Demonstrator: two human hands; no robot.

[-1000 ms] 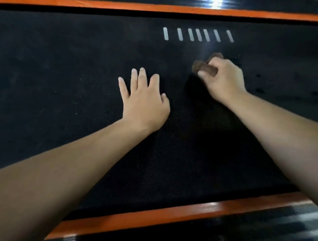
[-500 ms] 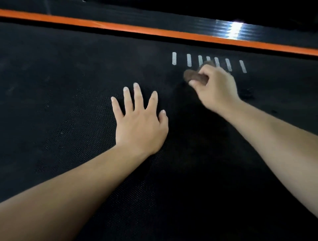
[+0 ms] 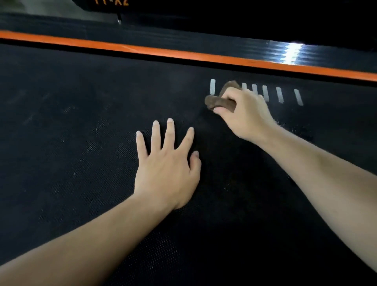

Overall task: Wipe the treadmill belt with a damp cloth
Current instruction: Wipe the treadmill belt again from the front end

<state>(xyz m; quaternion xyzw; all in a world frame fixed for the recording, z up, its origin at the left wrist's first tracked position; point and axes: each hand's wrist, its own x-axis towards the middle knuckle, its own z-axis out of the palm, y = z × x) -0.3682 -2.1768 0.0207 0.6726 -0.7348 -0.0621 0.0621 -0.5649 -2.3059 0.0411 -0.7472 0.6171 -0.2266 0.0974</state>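
Observation:
The black textured treadmill belt (image 3: 71, 163) fills most of the view. My right hand (image 3: 246, 116) grips a bunched brown cloth (image 3: 219, 103) and presses it on the belt over a row of several white stripe marks (image 3: 279, 95). Part of the cloth is hidden under my fingers. My left hand (image 3: 167, 169) lies flat on the belt with fingers spread, a little nearer to me and left of the cloth.
An orange strip (image 3: 183, 54) edges the far side of the belt, with a black ribbed side rail (image 3: 224, 43) behind it. A dark housing with orange lettering (image 3: 111, 2) sits at the top left. Faint dusty streaks (image 3: 67, 109) mark the left belt.
My right hand has slid the cloth away from me and a little left, onto the white stripes. My left hand stays flat on the belt. The view has tilted up toward the far rail.

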